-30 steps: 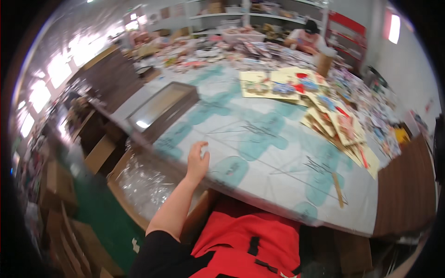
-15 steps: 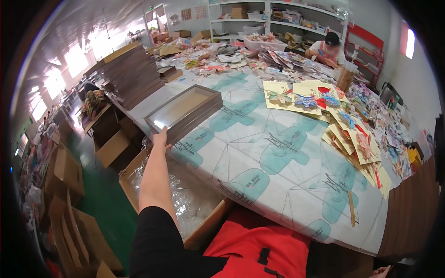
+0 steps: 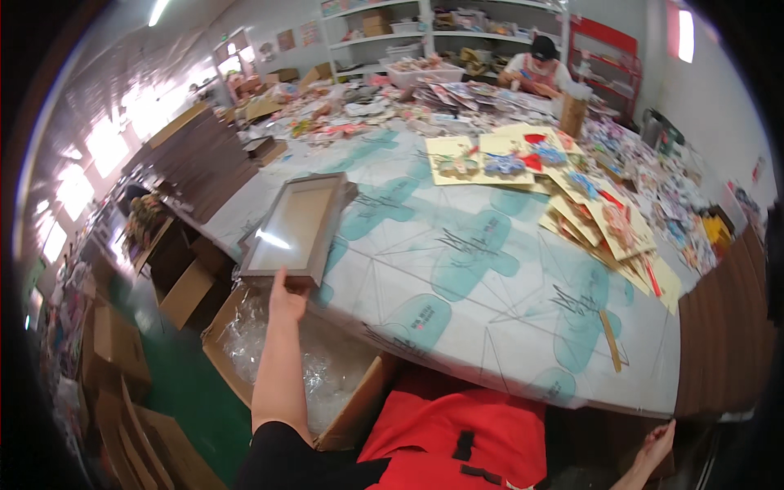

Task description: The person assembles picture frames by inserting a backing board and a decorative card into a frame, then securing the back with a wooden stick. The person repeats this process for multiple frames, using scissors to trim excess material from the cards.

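Left hand (image 3: pixel 288 304) grasping brown frame (image 3: pixel 300 216) by near end; right hand (image 3: pixel 656 446) loosely curled, grip unclear.

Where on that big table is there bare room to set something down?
The widest bare patch on the table lies between the clear-fronted frame and the yellow cards, running down to the near edge left of the thin stick. A smaller one sits between the stick and the brown stack. The far end is crowded with mixed piles.
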`<state>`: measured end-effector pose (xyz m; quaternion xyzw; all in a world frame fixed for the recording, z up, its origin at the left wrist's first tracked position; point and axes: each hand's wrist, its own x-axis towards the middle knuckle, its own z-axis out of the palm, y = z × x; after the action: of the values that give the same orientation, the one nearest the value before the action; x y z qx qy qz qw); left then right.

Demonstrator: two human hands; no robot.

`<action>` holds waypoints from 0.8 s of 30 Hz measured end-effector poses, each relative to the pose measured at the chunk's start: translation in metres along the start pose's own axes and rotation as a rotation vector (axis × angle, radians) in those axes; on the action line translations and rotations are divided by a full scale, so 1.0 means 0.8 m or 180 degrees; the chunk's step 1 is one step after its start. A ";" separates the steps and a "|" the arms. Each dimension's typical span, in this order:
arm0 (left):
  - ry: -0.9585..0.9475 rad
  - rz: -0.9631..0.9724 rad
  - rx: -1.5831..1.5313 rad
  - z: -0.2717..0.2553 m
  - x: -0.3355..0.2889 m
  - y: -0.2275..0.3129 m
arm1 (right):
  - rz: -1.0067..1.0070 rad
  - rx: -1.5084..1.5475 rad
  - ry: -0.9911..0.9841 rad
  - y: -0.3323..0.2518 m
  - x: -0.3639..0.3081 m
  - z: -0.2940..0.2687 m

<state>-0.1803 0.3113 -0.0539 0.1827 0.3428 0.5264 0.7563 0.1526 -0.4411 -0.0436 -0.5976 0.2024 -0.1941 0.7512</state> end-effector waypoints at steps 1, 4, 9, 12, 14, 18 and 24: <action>0.0059 0.0060 -0.0290 0.004 0.012 0.002 | -0.0053 -0.0001 -0.0097 0.003 -0.002 -0.003; 0.0112 -0.0099 -0.0193 0.011 0.035 0.011 | 0.0090 0.0117 -0.0425 0.023 0.001 -0.017; -0.0348 -0.0074 0.0242 -0.002 -0.007 0.007 | 0.0147 -0.0020 -0.0395 0.029 -0.032 -0.033; -0.0239 -0.0102 0.0558 0.035 -0.080 -0.023 | 0.0231 -0.0101 -0.0378 0.033 -0.032 -0.037; -0.0750 -0.0326 0.0662 0.052 -0.112 -0.041 | 0.0145 -0.0221 -0.0612 0.026 -0.042 -0.019; -0.1455 -0.0367 0.0965 0.088 -0.143 -0.088 | -0.0047 -0.0463 -0.1237 0.023 -0.060 0.017; -0.2132 0.0170 0.1549 0.160 -0.235 -0.140 | -0.0009 -0.0698 -0.1670 0.033 -0.091 0.045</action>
<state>-0.0536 0.1065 0.0255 0.5262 0.1874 0.3609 0.7468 0.1119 -0.3671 -0.0564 -0.7054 0.0201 -0.0109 0.7084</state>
